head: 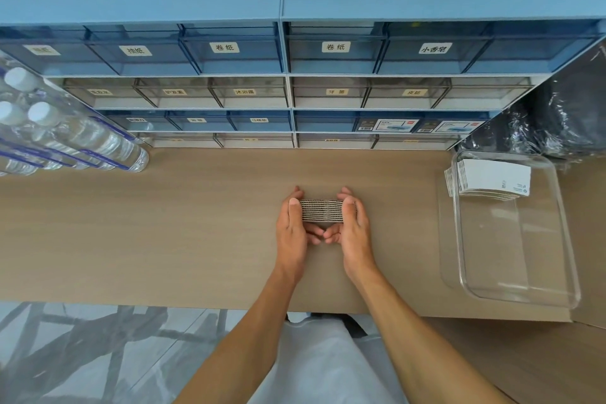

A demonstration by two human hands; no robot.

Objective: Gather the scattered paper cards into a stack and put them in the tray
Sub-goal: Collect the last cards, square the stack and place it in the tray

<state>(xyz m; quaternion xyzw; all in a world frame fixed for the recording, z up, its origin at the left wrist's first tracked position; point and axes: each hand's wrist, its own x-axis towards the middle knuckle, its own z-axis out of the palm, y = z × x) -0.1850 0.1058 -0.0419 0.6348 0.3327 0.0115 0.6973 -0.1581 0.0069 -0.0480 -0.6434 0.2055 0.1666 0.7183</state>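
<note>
A stack of paper cards (322, 209) stands on edge on the wooden table, squeezed between both hands near the table's middle. My left hand (292, 226) presses its left end and my right hand (355, 226) presses its right end, fingertips meeting underneath in front. A clear plastic tray (521, 285) lies at the table's right edge, well apart from my hands. Another stack of white cards (492, 179) rests in the tray's far end.
Blue and clear labelled drawer units (285, 82) line the back of the table. A pack of water bottles (65, 138) lies at the far left. Black plastic-wrapped bulk (564, 121) sits behind the tray. The table's front edge runs just below my wrists.
</note>
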